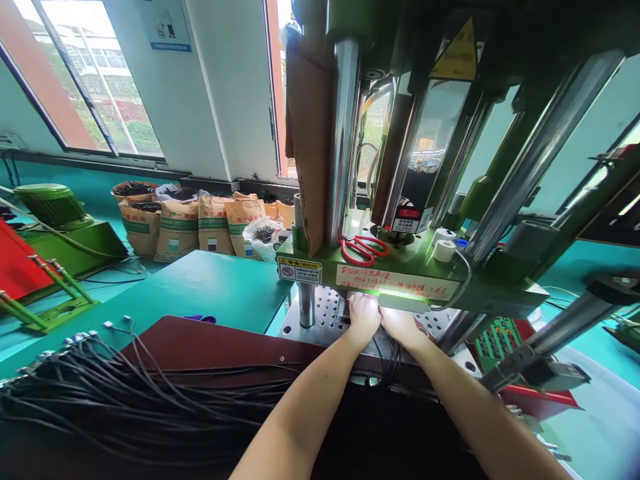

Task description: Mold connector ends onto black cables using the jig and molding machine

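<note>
Both hands are together under the front edge of a green press, over its perforated metal plate. My left hand looks closed, knuckles up, beside a small dark block; what its fingers hold is hidden. Against it on the right is my right hand, whose fingers are out of sight below the lit lamp bar. A looped black cable hangs down between my wrists; its upper end is hidden by the hands. Red-handled scissors lie on the press ledge above.
Many black cables with metal ends lie over a brown board at left. Beyond is a green tabletop and paper sacks by the wall. White rolls sit on the ledge. A button panel stands at right.
</note>
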`<state>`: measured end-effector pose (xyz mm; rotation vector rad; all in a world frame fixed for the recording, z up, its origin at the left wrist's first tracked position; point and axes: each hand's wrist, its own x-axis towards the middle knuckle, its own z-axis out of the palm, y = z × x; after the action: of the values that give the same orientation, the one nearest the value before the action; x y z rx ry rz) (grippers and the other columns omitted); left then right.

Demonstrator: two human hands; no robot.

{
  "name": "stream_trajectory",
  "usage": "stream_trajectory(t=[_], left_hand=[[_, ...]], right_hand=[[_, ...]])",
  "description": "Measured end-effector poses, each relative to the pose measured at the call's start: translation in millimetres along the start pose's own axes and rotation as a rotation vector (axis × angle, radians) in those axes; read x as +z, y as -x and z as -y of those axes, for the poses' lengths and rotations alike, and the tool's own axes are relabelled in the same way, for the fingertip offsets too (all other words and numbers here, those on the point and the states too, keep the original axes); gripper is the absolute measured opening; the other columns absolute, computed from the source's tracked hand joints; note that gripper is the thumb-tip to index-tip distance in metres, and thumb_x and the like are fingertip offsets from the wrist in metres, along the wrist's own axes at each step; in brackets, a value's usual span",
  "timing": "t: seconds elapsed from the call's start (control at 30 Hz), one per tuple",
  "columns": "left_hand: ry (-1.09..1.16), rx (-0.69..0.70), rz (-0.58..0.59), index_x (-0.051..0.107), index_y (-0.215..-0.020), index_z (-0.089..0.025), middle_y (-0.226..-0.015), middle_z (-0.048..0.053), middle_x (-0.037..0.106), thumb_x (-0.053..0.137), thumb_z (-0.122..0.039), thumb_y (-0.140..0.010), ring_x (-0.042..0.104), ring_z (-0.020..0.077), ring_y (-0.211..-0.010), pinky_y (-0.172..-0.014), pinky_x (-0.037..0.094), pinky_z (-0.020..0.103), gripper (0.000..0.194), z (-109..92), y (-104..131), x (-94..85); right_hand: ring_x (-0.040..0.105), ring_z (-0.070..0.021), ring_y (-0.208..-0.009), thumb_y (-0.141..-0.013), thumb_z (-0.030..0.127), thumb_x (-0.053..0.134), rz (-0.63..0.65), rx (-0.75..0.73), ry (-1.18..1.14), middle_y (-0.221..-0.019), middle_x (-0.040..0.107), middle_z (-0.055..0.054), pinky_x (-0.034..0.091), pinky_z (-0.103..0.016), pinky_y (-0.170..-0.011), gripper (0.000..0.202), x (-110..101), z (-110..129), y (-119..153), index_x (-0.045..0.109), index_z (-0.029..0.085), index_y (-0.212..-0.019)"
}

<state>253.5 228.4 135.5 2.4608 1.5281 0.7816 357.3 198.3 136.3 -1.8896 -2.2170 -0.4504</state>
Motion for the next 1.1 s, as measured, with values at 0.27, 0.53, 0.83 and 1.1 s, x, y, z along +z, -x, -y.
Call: stream_trajectory(t=[0.27,0.53,0.83,1.1], left_hand=[[-0.026,0.039,0.001,0.068,-0.085,-0.013,-0.079,0.012,0.064,0.037,-0.018,-0.084,0.056,0.0235,-0.085,-0.079,0.04,0.037,0.031,-2.1,-5.7,-9.3],[-0.004,0.365,0.115,0.057,-0.106,-0.022,-0.115,0.004,0.058,0.036,-0.035,-0.088,0.048,0.0176,-0.108,-0.091,0.038,0.031,0.03,37.3,1.4,-20.8],[-0.001,0.333,0.176,0.05,-0.116,-0.021,-0.118,0.007,0.055,0.028,-0.044,-0.089,0.048,0.021,-0.109,-0.086,0.041,0.035,0.041,44.7,-2.3,-5.5],[-0.016,0.313,0.182,0.05,-0.116,-0.018,-0.116,0.008,0.056,0.033,-0.044,-0.088,0.051,0.0209,-0.107,-0.09,0.04,0.034,0.042,51.9,-4.1,-15.2]], right_hand=[[0.057,-0.0234,-0.093,-0.089,0.016,0.031,0.008,0.039,-0.023,-0.09,0.066,-0.012,0.038,-0.035,-0.088,0.032,-9.5,-3.2,-4.3,0.063,0.016,-0.091],[0.051,-0.0231,-0.107,-0.089,0.036,0.036,0.081,-0.059,-0.079,-0.112,0.061,-0.01,0.031,-0.036,-0.096,0.035,-5.7,-18.1,9.1,0.06,0.017,-0.106],[0.049,-0.0241,-0.111,-0.091,0.039,0.029,0.107,-0.003,-0.143,-0.114,0.061,-0.011,0.028,-0.038,-0.098,0.042,10.4,-18.7,0.7,0.061,0.018,-0.108],[0.053,-0.0202,-0.108,-0.093,0.033,0.026,0.072,0.034,-0.11,-0.107,0.065,-0.005,0.034,-0.034,-0.095,0.04,0.6,-34.1,13.4,0.062,0.024,-0.107]])
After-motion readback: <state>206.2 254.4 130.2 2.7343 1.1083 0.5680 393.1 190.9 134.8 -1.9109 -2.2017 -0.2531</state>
